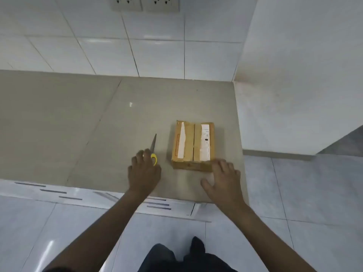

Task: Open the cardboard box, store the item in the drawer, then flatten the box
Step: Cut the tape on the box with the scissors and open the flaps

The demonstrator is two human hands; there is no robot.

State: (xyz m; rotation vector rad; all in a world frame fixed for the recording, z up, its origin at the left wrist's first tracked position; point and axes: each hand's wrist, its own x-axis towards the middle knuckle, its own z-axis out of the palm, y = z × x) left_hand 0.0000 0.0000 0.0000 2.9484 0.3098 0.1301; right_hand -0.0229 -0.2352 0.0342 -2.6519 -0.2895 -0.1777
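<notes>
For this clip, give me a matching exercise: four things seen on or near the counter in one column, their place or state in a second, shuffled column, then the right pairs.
Things:
1. cardboard box
2. scissors
3. left hand
4. right hand

Places or states:
A. fingers at the near right corner of the box
B. lying on the counter, yellow handle nearest the person
C. fingers over the yellow handle
D. flaps shut, torn white labels on top

Pairs: 1-D, 2-B, 3-C, 4-A

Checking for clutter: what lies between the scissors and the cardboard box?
Nothing: in the head view, only bare countertop separates the scissors from the cardboard box.
</notes>
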